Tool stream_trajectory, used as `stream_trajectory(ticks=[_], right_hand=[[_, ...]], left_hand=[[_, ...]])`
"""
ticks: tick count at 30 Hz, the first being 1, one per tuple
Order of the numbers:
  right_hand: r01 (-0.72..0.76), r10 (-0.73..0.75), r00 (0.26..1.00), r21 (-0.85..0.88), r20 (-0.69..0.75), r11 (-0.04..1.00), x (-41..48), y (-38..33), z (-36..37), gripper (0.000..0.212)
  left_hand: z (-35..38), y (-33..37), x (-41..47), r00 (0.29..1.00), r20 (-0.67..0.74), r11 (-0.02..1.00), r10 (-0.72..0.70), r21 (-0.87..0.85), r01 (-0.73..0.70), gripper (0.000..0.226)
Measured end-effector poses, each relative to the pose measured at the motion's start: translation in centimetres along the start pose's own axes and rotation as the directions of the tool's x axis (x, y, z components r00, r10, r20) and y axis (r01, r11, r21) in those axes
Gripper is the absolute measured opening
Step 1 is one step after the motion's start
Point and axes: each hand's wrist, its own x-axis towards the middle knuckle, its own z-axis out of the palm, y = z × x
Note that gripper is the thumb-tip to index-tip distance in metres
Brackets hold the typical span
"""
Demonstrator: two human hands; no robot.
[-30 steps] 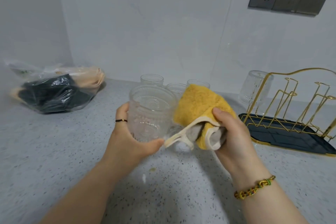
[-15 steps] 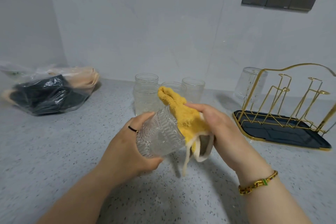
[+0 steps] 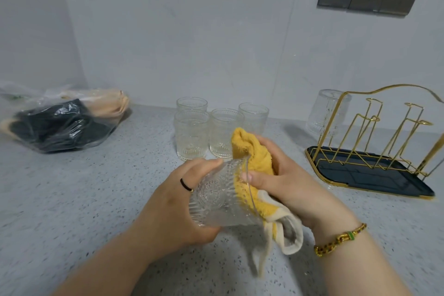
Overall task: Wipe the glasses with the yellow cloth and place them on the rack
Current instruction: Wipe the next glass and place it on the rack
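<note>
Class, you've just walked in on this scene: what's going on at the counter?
A person is wiping a ribbed glass. The left hand grips it, tipped on its side, while the right hand pushes the yellow cloth into its mouth. Four more glasses stand on the counter behind. One glass sits upside down on the gold rack.

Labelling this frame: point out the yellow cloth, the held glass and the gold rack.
yellow cloth (image 3: 249,149), head view, bunched top fold
held glass (image 3: 216,200), head view, ribbed side wall
gold rack (image 3: 360,178), head view, dark drip tray
</note>
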Motion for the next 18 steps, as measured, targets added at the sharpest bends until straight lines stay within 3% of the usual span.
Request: stream_trajectory(ticks=[4, 8, 12, 13, 15, 18], right_hand=[[-0.009, 0.001, 0.998, -0.134, -0.059, 0.991, 0.1, 0.1, -0.1, 0.025], [0.02, -0.042, 0.989, -0.15, -0.143, 0.988, 0.3, 0.3, 0.1, 0.018], [0.109, -0.129, 0.974, -0.116, -0.184, 0.987, 0.5, 0.4, 1.1, 0.022], [0.132, -0.154, 0.968, -0.121, -0.196, 0.984, 0.5, 0.5, 1.4, 0.023], [0.158, -0.184, 0.96, -0.13, -0.213, 0.979, 0.5, 0.6, 1.9, 0.025], [0.128, -0.151, 0.965, -0.117, -0.215, 0.985, 0.5, 0.7, 2.7, 0.025]], left_hand=[[0.6, 0.1, -0.2, 0.999, 0.043, 0.999, -0.029, -0.033, 0.031, 0.087], [0.1, 0.7, 0.2, 0.965, 0.132, 0.951, -0.228, -0.18, 0.25, 0.084], [-0.7, 0.7, 1.1, 0.879, 0.107, 0.775, -0.465, -0.432, 0.462, 0.049], [-0.9, 0.9, 1.3, 0.825, 0.153, 0.68, -0.544, -0.496, 0.54, 0.048], [-1.0, 0.9, 1.3, 0.732, 0.293, 0.484, -0.615, -0.592, 0.644, 0.068], [-1.1, 0.9, 1.3, 0.685, 0.297, 0.425, -0.665, -0.604, 0.674, 0.053]])
